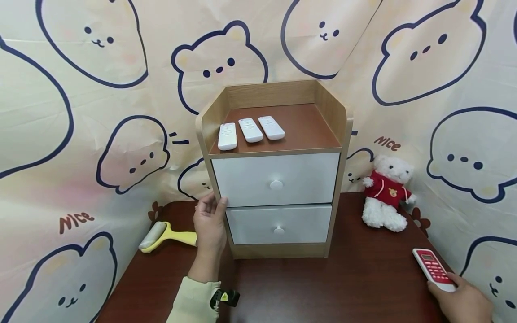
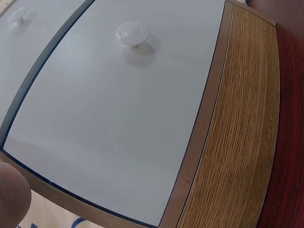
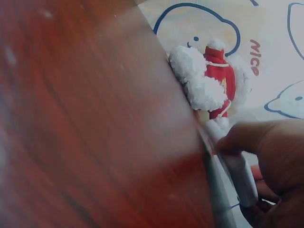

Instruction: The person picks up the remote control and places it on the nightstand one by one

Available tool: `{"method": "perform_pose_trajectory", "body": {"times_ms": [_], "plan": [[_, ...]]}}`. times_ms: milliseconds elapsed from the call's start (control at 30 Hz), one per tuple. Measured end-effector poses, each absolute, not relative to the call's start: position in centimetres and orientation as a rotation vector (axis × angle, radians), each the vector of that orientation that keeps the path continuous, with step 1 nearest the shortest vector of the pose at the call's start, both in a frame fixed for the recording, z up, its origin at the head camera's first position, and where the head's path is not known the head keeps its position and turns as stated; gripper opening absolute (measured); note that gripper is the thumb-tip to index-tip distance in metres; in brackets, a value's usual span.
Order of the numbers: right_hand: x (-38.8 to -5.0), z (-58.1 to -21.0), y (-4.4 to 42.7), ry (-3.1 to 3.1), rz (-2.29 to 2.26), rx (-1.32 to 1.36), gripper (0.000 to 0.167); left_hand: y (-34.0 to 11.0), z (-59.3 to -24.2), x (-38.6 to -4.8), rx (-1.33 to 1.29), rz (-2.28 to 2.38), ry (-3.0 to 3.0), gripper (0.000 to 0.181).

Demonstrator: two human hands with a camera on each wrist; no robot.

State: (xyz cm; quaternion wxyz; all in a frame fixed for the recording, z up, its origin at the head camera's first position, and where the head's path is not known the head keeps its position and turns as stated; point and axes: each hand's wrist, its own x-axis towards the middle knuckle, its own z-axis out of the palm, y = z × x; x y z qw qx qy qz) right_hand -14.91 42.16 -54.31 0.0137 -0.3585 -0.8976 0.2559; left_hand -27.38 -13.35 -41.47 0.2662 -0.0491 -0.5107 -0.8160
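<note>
At the lower left side of a wooden cabinet [image 1: 280, 251] with two white drawers, my left hand [image 1: 210, 224] grips the edge. Its thumb [image 2: 13, 194] lies by the front corner, and the other fingers curl along the outer side. Far to the right, my right hand [image 1: 464, 298] holds a slim red-and-white calculator [image 1: 434, 269] with a small screen and rows of keys, close to the tabletop. The right wrist view shows the calculator [image 3: 240, 178] edge-on between thumb and fingers. Both the upper drawer [image 1: 242, 181] and the lower drawer [image 1: 250, 226] are closed.
Three white remote controls [image 1: 250, 130] lie on the cabinet's brown top. A yellow-handled lint roller [image 1: 177, 235] lies left of the cabinet. Against the right wall sits a white teddy bear [image 1: 385, 193] in a red sweater. Patterned cloth [image 1: 133, 202] surrounds the dark wooden table [image 1: 323, 291].
</note>
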Motion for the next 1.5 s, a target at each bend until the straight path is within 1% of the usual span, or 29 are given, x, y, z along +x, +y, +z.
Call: {"method": "perform_pose_trajectory", "body": {"times_ms": [133, 233, 367, 467, 700, 900, 1000, 1100, 1200, 1367, 1500], "plan": [[-14.8, -53.2, 40.5, -2.739, 0.846, -1.113, 0.086, -13.3, -41.4, -27.3, -0.132, -2.208, -1.390, 0.031], [-14.8, -51.5, 38.7, -2.632, 0.960, -1.060, 0.086, -13.3, -41.5, -27.3, -0.126, -2.203, -1.401, 0.032], [-14.7, -47.8, 36.0, -2.501, 1.141, -0.961, 0.087, -13.3, -41.5, -27.3, -0.127, -2.199, -1.387, 0.031], [-14.5, -44.7, 34.1, -2.431, 1.238, -0.858, 0.084, -13.4, -41.6, -27.4, -0.133, -2.196, -1.377, 0.031], [-13.5, -38.9, 29.6, -2.211, 1.440, -0.480, 0.067, -13.2, -41.6, -27.3, -0.141, -2.204, -1.382, 0.031], [-13.9, -33.7, 25.9, -1.922, 1.753, -0.018, 0.061, -13.3, -41.6, -27.4, -0.130, -2.206, -1.373, 0.031], [-14.3, -30.9, 23.8, -1.890, 1.739, 0.141, 0.057, -13.4, -41.6, -27.5, -0.118, -2.211, -1.367, 0.032], [-14.9, -27.9, 21.6, -1.941, 1.627, 0.180, 0.053, -13.4, -41.5, -27.5, -0.112, -2.210, -1.373, 0.032], [-15.8, -25.2, 19.7, -2.001, 1.520, 0.132, 0.051, -13.4, -41.4, -27.5, -0.109, -2.204, -1.384, 0.033], [-18.2, -21.4, 16.9, -2.080, 1.424, 0.060, 0.057, -13.5, -41.4, -27.5, -0.100, -2.210, -1.381, 0.032], [-20.3, -19.6, 15.0, -2.099, 1.318, 0.075, 0.061, -13.5, -41.5, -27.5, -0.112, -2.216, -1.383, 0.032]]}}
